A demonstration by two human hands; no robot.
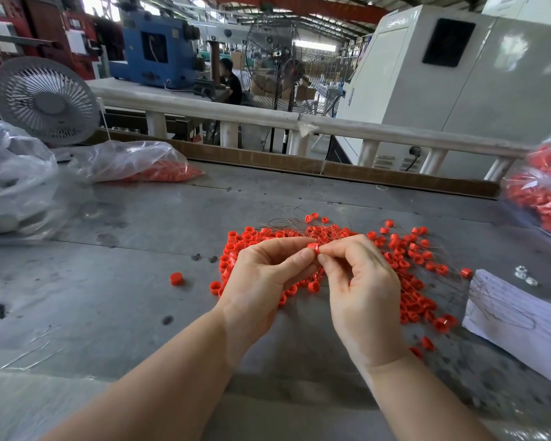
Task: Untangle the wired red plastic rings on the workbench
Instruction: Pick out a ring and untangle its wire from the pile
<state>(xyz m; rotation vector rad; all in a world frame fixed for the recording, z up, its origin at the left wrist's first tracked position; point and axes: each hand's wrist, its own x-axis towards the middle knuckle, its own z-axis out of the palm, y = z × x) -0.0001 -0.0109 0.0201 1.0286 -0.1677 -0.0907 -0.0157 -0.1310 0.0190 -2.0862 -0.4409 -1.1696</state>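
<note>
At the far left corner of the workbench (115,281) sit crumpled clear bags (16,183) and a bag of red parts (134,165). One loose ring (176,278) lies alone, left of the main heap. The left hand (261,281), fingers curled, pinches a single red ring (313,248) between thumb and forefinger, raised above the tangled pile of wired rings (404,265) at the surface's centre. The right hand (363,291) meets it, thumb and forefinger closed at the ring's right side, probably on its thin wire, though the wire is too fine to confirm. Judgement: hold the ring steady with the left, draw the wire out slowly along its own line, and avoid jerking, which would tighten neighbouring loops. A paper sheet (519,316) lies at the right edge.
</note>
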